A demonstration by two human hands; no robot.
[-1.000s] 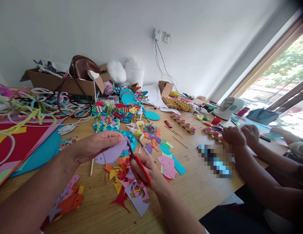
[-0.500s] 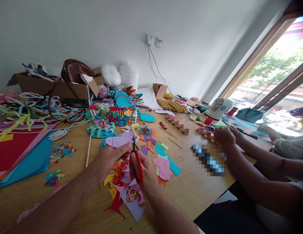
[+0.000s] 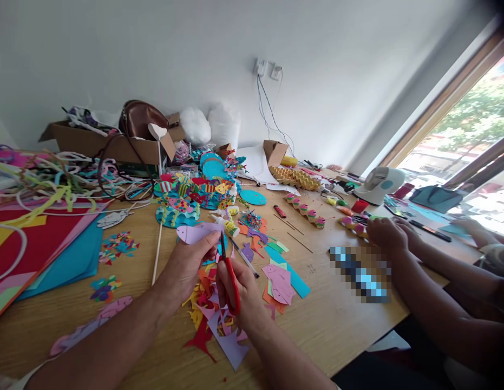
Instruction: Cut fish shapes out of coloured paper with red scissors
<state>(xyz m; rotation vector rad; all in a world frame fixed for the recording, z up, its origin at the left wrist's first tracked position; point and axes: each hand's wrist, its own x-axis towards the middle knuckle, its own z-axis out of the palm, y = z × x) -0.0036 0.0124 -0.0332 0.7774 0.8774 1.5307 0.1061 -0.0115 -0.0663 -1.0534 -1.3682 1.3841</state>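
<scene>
My left hand (image 3: pixel 187 266) pinches a lilac paper fish (image 3: pixel 195 233) and holds it up above the wooden table (image 3: pixel 341 319). My right hand (image 3: pixel 239 292) grips red-handled scissors (image 3: pixel 229 273), whose blades point up at the fish's right edge. Below both hands lies a heap of coloured paper scraps (image 3: pixel 219 319), with a lilac offcut sheet at its near side.
Large coloured sheets (image 3: pixel 36 254) and tangled paper strips lie at the left. Finished paper decorations (image 3: pixel 187 195), glue bottles, a thin stick (image 3: pixel 157 254) and cardboard boxes (image 3: pixel 109 143) fill the middle and back. Another person's hands (image 3: pixel 387 234) work at the right, near a white device (image 3: pixel 379 183).
My left hand turned the lilac fish from pointing left and low to held up higher; the scissors swung upright against its edge. The view shifted slightly.
</scene>
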